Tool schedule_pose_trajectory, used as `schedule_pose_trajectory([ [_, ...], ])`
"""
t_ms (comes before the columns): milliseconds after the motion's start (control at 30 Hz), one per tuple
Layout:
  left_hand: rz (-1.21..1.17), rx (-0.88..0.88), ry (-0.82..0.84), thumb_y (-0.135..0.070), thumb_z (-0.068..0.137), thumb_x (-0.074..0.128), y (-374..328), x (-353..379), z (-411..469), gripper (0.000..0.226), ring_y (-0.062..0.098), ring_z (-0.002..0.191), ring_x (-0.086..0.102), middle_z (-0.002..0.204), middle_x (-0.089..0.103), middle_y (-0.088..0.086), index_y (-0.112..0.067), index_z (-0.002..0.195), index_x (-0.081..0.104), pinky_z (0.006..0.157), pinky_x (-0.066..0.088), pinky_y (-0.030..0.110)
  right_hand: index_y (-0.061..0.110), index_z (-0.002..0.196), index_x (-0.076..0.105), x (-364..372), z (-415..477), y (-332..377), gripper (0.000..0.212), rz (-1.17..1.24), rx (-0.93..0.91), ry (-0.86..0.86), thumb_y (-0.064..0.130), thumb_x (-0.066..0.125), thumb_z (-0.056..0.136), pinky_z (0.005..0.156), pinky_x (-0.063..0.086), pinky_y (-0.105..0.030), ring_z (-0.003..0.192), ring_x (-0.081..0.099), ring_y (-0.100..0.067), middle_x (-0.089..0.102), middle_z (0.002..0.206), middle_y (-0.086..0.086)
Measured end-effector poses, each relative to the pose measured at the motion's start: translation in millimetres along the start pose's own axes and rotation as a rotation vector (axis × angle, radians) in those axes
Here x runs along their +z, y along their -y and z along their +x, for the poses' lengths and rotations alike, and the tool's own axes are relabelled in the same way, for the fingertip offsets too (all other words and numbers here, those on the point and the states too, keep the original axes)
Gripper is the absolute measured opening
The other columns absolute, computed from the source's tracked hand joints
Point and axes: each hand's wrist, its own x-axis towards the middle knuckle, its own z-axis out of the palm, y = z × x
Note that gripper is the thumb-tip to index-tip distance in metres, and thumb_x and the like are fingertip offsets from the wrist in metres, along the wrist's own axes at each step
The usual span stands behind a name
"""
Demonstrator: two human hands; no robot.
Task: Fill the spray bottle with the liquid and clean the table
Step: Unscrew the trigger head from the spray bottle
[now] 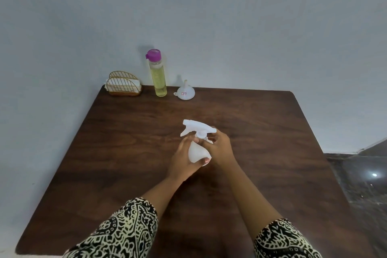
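We have the white spray bottle point(198, 153) standing on the bench point(272, 132), well in front of the tall bottle point(158, 77) with the purple cap and yellow liquid. Our left hand point(182, 161) grips its round belly, with the fingers point(185, 141) curled around it. Our right hand point(221, 150) pinches the neck just under the trigger top point(196, 128). We think the spray bottle is light, but its plastic is not see-through, so we cannot tell if it is empty. It looks hard and smooth, so it could slip or tip over. The belly is the best place to hold it steady. The neck is the best place to twist, and we should not pull on the thin trigger. The funnel point(185, 91) sits just right of the tall bottle, and the napkin holder point(123, 85) sits to its left.
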Motion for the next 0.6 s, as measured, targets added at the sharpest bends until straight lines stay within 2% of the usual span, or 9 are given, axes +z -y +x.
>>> schedule_pose_trajectory([
  [100,0.011,-0.025,-0.006,-0.053,0.071,0.076,0.3,0.9,-0.1,0.080,0.010,0.128,0.045,0.147,0.039,-0.015,-0.035,0.138,0.036,0.098,0.050,0.038,0.015,0.106,0.070,-3.6,4.9,-3.2,0.035,-0.004,0.028,0.059,0.030,0.078,0.075,0.090,0.054,-0.043,0.099,0.066,-0.015,0.072,0.102,0.004],
  [200,0.007,-0.055,-0.001,-0.056,0.070,0.075,1.1,2.0,0.6,0.080,0.010,0.126,0.047,0.143,0.042,-0.015,-0.037,0.137,0.035,0.097,0.050,0.038,0.015,0.105,0.071,-9.4,10.9,-3.1,0.032,0.005,0.038,0.131,0.024,0.079,0.076,0.089,0.055,-0.041,0.097,0.067,-0.013,0.073,0.101,0.003],
  [333,-0.012,-0.040,-0.009,-0.053,0.071,0.077,4.5,3.6,1.3,0.079,0.008,0.123,0.048,0.140,0.046,-0.014,-0.034,0.137,0.039,0.096,0.049,0.032,0.015,0.102,0.072,-19.8,19.1,-1.8,0.026,0.039,-0.009,0.261,0.021,0.078,0.077,0.082,0.056,-0.034,0.094,0.068,-0.013,0.073,0.098,0.001],
  [433,-0.043,-0.017,-0.003,-0.053,0.071,0.077,7.5,4.2,2.1,0.078,0.008,0.122,0.049,0.137,0.048,-0.015,-0.034,0.137,0.040,0.095,0.050,0.031,0.022,0.100,0.071,-27.6,25.9,5.4,0.021,0.055,-0.011,0.408,0.018,0.076,0.080,0.073,0.053,-0.021,0.093,0.068,-0.009,0.073,0.095,0.009],
  [500,-0.045,-0.021,0.011,-0.055,0.072,0.075,7.7,4.1,1.5,0.079,0.007,0.122,0.048,0.138,0.047,-0.015,-0.034,0.139,0.038,0.096,0.048,0.030,0.025,0.100,0.071,-34.5,34.2,13.2,0.022,0.046,0.054,0.526,0.014,0.074,0.081,0.076,0.052,-0.019,0.095,0.068,-0.006,0.073,0.095,0.012],
  [600,-0.043,-0.033,0.014,-0.050,0.075,0.076,5.6,4.0,0.5,0.079,0.005,0.120,0.046,0.135,0.046,-0.015,-0.032,0.141,0.036,0.096,0.043,0.025,0.021,0.108,0.067,-45.7,45.4,21.6,0.024,-0.032,0.088,0.681,0.016,0.071,0.084,0.085,0.053,-0.024,0.101,0.066,-0.010,0.071,0.105,0.007],
])
